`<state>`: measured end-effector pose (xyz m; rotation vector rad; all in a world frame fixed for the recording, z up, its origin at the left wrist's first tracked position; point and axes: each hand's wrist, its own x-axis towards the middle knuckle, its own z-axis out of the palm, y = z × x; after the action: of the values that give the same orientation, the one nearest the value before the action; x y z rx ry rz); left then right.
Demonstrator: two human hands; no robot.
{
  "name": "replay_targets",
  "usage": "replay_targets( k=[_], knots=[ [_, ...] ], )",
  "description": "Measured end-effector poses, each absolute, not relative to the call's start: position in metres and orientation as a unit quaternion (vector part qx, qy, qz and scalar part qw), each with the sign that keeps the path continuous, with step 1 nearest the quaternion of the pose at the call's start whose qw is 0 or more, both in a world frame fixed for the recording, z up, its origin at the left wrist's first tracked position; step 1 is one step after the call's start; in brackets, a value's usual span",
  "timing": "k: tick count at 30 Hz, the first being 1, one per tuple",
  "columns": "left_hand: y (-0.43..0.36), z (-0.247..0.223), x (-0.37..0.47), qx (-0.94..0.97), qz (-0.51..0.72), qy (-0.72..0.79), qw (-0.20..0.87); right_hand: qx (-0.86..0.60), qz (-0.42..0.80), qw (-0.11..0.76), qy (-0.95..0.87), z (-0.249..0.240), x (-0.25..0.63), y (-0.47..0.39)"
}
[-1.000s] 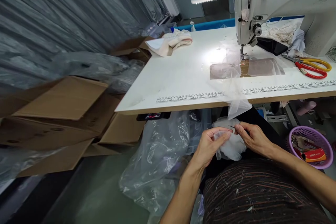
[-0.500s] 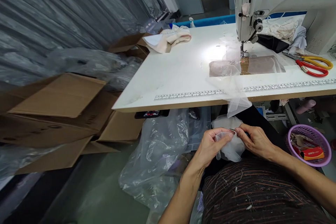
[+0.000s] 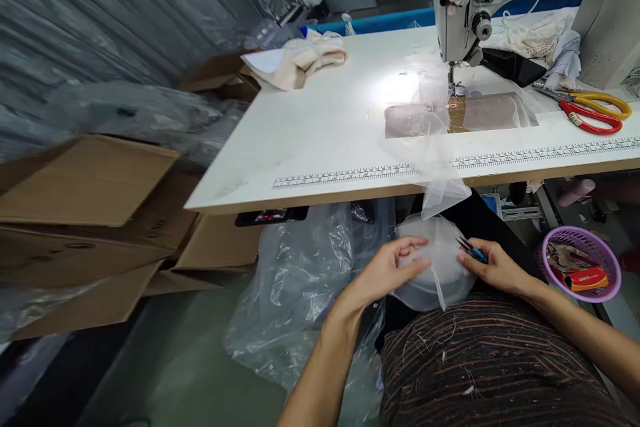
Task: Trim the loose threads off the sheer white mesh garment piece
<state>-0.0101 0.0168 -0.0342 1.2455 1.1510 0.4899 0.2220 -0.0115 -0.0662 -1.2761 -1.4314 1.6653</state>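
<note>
A round piece of sheer white fabric point(image 3: 447, 283) lies spread over my lap, a narrow strip of it hanging down the middle. At its left side is my left hand point(image 3: 387, 270), thumb and fingers parted over the cloth, gripping nothing I can see. My right hand point(image 3: 495, 269) is closed around small thread snips point(image 3: 473, 251) with blue handles, the dark blades pointing up and left over the fabric's right edge. Above, another sheer strip point(image 3: 444, 197) drapes over the table's front edge from under the sewing machine's needle point(image 3: 453, 77).
The white sewing table point(image 3: 320, 127) bears a printed ruler, folded cream cloth point(image 3: 305, 60) at the far left and red-and-yellow scissors point(image 3: 593, 110) at right. Open cardboard boxes point(image 3: 90, 180) and clear plastic bags point(image 3: 295, 280) stand left. A purple basket point(image 3: 615, 267) is at lower right.
My hands have moved apart; the left has loosened its pinch on the fabric. The bunched cloth now lies flatter on my lap, and the snips show plainly. The view has shifted slightly.
</note>
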Motion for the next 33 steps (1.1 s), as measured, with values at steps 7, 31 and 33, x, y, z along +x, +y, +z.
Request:
replay_targets(
  k=[7, 31, 33],
  knots=[
    [0.047, -0.062, -0.008, 0.735, 0.243, 0.591, 0.229, -0.577, 0.505, 0.327, -0.552, -0.09, 0.216, 0.014],
    [0.034, -0.007, 0.044, 0.648, 0.516, 0.517, 0.219, -0.522, 0.314, 0.499, -0.616, -0.016, 0.217, 0.007],
    [0.032, -0.003, 0.044, 0.668, 0.51, 0.503, 0.203, -0.505, 0.302, 0.516, -0.622, -0.007, 0.214, 0.004]
  ],
)
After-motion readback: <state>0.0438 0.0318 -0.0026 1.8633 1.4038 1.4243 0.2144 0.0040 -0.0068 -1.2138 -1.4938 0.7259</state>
